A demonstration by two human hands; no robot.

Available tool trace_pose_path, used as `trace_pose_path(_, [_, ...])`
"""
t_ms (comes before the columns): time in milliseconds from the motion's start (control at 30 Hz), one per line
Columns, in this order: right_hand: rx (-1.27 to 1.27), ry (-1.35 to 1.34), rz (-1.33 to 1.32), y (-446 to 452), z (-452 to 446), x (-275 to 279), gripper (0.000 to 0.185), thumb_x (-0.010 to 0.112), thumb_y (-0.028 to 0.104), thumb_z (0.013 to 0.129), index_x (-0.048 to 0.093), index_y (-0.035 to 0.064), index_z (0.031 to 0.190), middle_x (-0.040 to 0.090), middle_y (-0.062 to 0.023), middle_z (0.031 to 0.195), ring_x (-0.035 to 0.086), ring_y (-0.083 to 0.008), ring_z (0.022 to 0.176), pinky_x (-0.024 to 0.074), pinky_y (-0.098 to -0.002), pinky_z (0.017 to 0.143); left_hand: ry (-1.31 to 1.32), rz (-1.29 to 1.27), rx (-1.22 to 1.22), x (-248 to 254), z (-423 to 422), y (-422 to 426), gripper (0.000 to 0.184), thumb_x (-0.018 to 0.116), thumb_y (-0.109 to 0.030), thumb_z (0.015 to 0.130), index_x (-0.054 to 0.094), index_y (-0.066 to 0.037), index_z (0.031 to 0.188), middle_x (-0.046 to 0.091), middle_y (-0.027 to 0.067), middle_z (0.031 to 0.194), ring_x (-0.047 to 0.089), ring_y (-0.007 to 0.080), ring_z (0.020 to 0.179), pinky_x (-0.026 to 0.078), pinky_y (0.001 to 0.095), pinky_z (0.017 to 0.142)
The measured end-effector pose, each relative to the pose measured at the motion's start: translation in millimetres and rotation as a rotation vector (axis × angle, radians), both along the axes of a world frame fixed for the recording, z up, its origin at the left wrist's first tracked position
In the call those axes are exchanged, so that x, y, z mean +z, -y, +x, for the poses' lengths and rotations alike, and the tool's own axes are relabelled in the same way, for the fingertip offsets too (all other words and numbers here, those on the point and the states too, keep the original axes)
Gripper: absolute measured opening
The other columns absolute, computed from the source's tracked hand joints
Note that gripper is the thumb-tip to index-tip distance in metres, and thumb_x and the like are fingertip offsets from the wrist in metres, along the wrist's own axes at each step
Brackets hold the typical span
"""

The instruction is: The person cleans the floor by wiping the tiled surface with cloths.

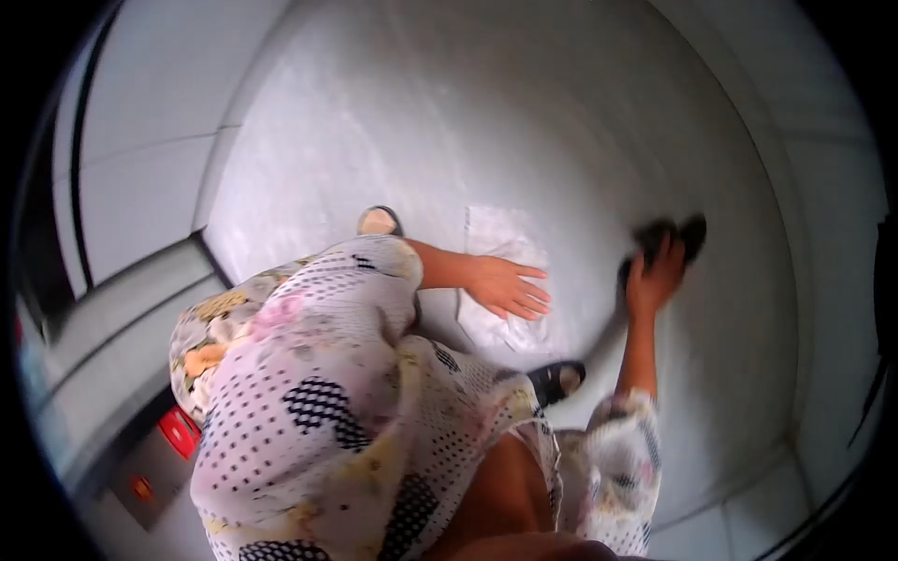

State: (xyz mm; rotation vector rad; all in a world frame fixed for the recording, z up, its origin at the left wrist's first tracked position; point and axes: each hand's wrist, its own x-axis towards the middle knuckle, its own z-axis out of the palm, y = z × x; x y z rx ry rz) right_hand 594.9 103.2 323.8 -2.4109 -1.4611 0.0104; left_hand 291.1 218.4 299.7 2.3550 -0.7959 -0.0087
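My left hand (510, 287) is stretched out with its fingers spread, holding nothing. It is over a thin, crumpled white sheet (505, 229) that lies on the grey floor; whether the palm touches it I cannot tell. Off to the right, my right hand (658, 276) reaches down to the floor with its fingers closed on a black, bunched-up cloth-like thing (692, 234). Motion blur and the hand hide part of this dark thing, so its exact kind is unclear.
Smooth grey floor (449, 112) stretches ahead, bounded by a pale wall (168, 112) at left and another wall (832, 243) at right. My dark sandals (561, 379) stand near the white sheet. A red-marked box (154, 467) is at lower left.
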Motion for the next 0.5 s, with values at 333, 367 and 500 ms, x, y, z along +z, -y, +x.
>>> trace_pose_path(333, [-0.047, 0.036, -0.068, 66.1, -46.8, -2.0, 0.06, 0.051, 0.031, 0.088, 0.041, 0.0053, 0.141, 0.037, -0.022, 0.147, 0.032, -0.0377, 0.138, 0.025, -0.0574, 0.107, -0.028, 0.516, 1.445, 58.8, 45.5, -255.9, 0.048, 0.054, -0.034, 0.089, 0.051, -0.014, 0.132, 0.047, 0.0103, 0.141, 0.043, 0.0315, 0.129, 0.024, 0.0545, 0.111])
trace_pose_path(367, [-0.05, 0.019, -0.039, 66.8, -47.6, -2.0, 0.06, 0.051, 0.031, 0.088, 0.041, 0.0056, 0.141, 0.037, -0.022, 0.147, 0.032, -0.0377, 0.138, 0.0248, -0.0576, 0.107, 0.085, 0.563, 1.611, 54.6, 27.5, -276.9, 0.046, 0.054, -0.034, 0.089, 0.052, -0.013, 0.129, 0.048, 0.0113, 0.139, 0.045, 0.0325, 0.126, 0.026, 0.0533, 0.11])
trace_pose_path(500, [-0.057, 0.017, -0.056, 58.1, -49.6, -2.1, 0.062, 0.052, 0.032, 0.086, 0.041, 0.0061, 0.142, 0.037, -0.0205, 0.148, 0.032, -0.0378, 0.138, 0.0248, -0.0578, 0.108, 0.027, 0.493, 2.045, 15.7, -98.4, -296.4, 0.056, 0.047, -0.043, 0.093, 0.045, -0.011, 0.138, 0.039, 0.0092, 0.148, 0.032, 0.0257, 0.138, 0.022, 0.0552, 0.11])
